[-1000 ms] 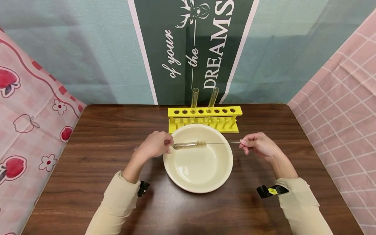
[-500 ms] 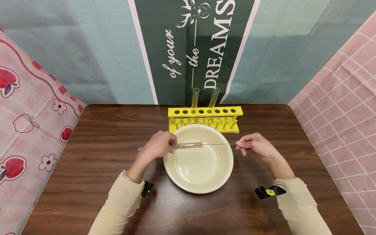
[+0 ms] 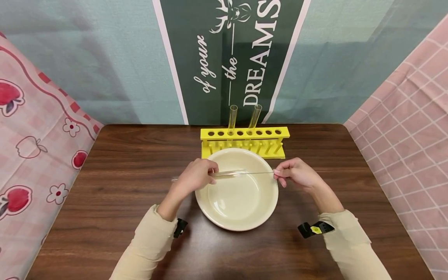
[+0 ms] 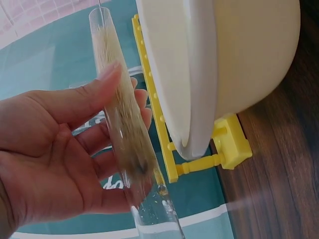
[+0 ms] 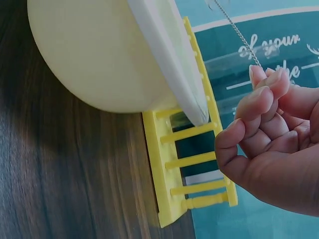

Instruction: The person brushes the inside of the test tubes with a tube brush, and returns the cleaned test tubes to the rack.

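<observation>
My left hand [image 3: 197,174] holds a clear glass test tube [image 4: 147,199] sideways over the cream basin [image 3: 238,221], thumb on one side and fingers behind it. Inside the tube sits the bristled head of a test tube brush [image 4: 124,114], wholly past the tube's mouth. Drops of liquid show in the tube beyond the bristles. On the other side, my right hand [image 3: 295,175] pinches the end of the brush's thin twisted wire handle [image 5: 239,34] between thumb and fingertips, near the basin's right rim. The wire runs straight from the tube's mouth to these fingers.
Directly behind the basin stands a yellow test tube rack [image 3: 245,133], partly hidden by its rim. Two glass test tubes [image 3: 232,118] stand upright in it. All rest on a dark wooden table [image 3: 140,155], with cloth hangings on three sides.
The brush head, partly outside the tube's mouth one second ago, has slid fully inside. My right hand has moved left with the wire, while my left hand has shifted right with the tube.
</observation>
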Demonstrator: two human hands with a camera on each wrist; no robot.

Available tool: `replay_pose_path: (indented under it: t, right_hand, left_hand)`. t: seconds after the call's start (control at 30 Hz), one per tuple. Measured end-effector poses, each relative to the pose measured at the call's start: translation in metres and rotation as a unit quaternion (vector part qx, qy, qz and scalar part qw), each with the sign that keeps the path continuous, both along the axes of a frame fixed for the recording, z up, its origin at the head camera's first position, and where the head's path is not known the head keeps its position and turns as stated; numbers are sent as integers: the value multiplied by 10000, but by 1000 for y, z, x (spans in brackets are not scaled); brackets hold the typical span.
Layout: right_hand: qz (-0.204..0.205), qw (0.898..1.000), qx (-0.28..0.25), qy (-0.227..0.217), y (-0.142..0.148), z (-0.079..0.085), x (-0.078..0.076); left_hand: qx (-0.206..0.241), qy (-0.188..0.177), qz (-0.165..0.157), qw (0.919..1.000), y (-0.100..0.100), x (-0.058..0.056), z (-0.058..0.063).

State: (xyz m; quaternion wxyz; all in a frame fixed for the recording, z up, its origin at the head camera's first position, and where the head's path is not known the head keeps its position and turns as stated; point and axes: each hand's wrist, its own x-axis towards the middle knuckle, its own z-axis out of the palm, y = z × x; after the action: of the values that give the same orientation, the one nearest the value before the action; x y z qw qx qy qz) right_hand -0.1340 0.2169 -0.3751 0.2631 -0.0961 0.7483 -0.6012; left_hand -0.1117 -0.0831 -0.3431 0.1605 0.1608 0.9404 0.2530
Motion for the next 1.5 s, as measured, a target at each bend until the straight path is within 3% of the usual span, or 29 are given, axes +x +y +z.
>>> replay_pose_path:
  t: [0.73, 1.13, 1.5]
  right_hand:
    - [298, 9993, 218, -51, -27, 0, 3]
    - [226, 9993, 235, -162, -30, 1, 3]
    - [487, 9988, 31, -107, -26, 2, 2]
  left_hand:
    - [204, 18, -269, 9994, 18, 5, 0]
    - [182, 34, -383, 9991, 19, 4, -2]
    - [375, -53, -351, 9987, 14, 3, -1]
